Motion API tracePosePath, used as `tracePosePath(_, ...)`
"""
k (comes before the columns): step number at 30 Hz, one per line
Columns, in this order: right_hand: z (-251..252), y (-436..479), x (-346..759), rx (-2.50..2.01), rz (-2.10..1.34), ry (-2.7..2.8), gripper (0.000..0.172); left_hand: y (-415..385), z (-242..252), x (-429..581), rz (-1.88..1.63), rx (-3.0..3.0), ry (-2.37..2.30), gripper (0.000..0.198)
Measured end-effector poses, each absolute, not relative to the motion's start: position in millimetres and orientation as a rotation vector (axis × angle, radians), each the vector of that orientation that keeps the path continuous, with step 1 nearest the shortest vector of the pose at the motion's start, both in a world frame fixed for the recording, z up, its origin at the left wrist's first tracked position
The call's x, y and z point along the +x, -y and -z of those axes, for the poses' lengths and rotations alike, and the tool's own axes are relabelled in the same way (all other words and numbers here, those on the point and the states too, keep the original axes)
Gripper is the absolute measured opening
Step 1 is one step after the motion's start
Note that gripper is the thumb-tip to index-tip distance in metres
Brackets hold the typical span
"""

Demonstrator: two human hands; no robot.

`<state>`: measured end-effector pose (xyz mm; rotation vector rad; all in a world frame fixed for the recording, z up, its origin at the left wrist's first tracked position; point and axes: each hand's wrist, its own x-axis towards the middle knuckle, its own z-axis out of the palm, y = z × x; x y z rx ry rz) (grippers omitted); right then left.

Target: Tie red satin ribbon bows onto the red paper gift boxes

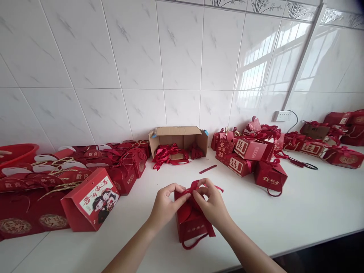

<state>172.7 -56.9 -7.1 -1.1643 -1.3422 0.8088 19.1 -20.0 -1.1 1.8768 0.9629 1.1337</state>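
A small red gift box (191, 223) stands on the white counter (298, 212) in front of me, with a cord handle hanging at its front. A red ribbon (196, 185) lies across its top. My left hand (164, 206) pinches the ribbon at the box's left top edge. Closed on the ribbon from the right, my right hand (211, 204) has its fingers meeting the left hand's over the box top. A ribbon end sticks out to the right of my right hand.
Flat and folded red boxes (85, 178) fill the counter's left, with a cartoon-printed red box (90, 204) nearest. A cardboard carton (178, 142) of red ribbons stands against the tiled wall. Finished red boxes (250, 155) pile up at right. A loose ribbon strip (207, 169) lies mid-counter.
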Motion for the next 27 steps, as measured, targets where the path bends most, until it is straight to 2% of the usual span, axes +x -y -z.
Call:
tracePosePath(3,10,59,172,-1.124,-0.829,1.296,0.014,25,4,16,-1.098,1.908,-0.955,0.014)
tracePosePath(6,11,61,171,-1.163,-0.718,1.388,0.006,26,5,15,-1.092,1.944,-0.943,0.012)
tracePosePath(13,12,66,175,-1.182,-0.534,1.621,0.016,22,6,15,-1.138,2.053,-1.006,0.007)
tracePosePath(21,23,62,172,-1.245,-0.36,1.553,0.018,25,8,17,-1.14,1.914,-1.029,0.01)
tracePosePath(27,17,62,173,-1.338,-0.609,1.534,0.022,24,3,18,-1.13,1.934,-1.037,0.014)
